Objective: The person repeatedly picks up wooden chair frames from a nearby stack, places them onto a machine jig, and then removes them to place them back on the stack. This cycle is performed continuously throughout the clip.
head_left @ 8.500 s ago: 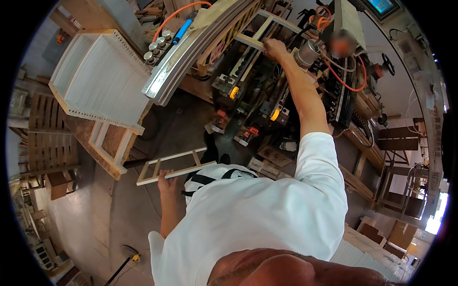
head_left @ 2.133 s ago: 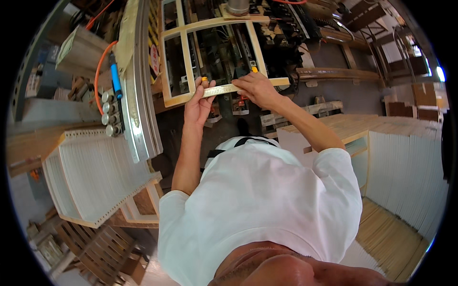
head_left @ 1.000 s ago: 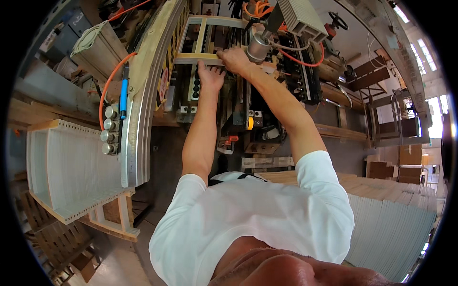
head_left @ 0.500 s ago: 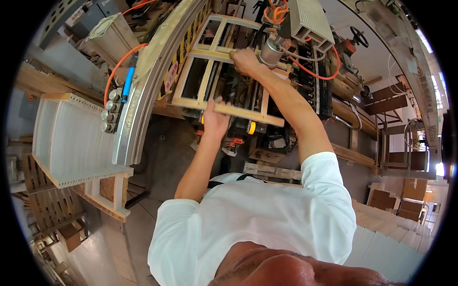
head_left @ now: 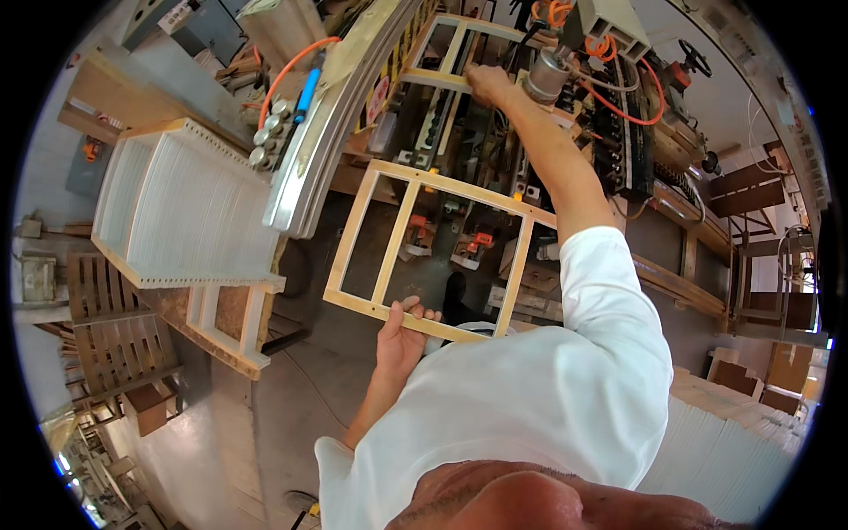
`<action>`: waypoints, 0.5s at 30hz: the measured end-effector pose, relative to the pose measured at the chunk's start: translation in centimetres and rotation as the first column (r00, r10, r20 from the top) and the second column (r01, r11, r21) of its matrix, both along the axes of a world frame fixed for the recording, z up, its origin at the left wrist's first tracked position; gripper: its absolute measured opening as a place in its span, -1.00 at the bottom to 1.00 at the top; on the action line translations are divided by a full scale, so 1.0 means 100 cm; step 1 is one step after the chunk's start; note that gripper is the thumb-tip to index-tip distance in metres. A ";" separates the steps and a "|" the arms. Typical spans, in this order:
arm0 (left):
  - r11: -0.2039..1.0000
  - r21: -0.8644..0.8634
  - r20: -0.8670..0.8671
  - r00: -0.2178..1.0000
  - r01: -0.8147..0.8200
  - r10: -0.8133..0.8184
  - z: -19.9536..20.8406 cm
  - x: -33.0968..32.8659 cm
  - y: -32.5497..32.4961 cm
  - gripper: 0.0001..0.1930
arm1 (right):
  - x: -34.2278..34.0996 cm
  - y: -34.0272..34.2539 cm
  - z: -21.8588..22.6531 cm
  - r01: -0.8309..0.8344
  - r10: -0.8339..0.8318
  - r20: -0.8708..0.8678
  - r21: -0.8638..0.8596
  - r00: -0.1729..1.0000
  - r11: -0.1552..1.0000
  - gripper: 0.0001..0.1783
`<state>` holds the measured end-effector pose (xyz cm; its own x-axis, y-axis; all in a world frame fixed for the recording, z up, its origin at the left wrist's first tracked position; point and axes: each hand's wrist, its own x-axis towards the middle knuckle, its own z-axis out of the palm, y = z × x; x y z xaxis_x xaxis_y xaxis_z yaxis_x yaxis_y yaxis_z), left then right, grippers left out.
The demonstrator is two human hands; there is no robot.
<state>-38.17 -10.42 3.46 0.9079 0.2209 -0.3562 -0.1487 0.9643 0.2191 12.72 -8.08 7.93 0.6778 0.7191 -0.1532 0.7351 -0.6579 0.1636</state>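
My left hand grips the lower edge of a light wooden frame with bars across it, which is held close in front of my body, over the floor. Farther off, a second wooden frame lies on the machine bed with dark rails. My right hand is closed at the near bar of that second frame, its fingertips partly hidden. Beside this hand stands a metal cylinder with hoses.
A silver rail with an orange hose runs along the machine's left side. Left of it, a stack of white slatted panels rests on a wooden stand. White stacked boards are at the lower right.
My left hand has drawn the near frame toward my body, apart from the far frame. My right hand stays at the far frame. The view has shifted, so surroundings appear farther right.
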 end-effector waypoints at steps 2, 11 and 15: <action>1.000 0.015 -0.004 1.000 -0.027 0.027 -0.003 -0.026 0.000 -0.64 | 0.017 -0.005 -0.021 -0.020 0.016 0.022 0.170 1.000 0.985 -0.69; 0.956 0.015 -0.467 0.843 -0.294 0.267 -0.108 -0.126 0.031 -0.81 | 0.021 -0.007 -0.038 -0.078 0.057 0.080 0.283 0.995 0.956 -0.64; 0.935 0.123 -0.604 0.723 -0.332 0.336 -0.155 -0.138 0.051 -0.80 | 0.021 -0.010 -0.029 -0.102 0.097 0.032 0.233 0.995 0.967 -0.63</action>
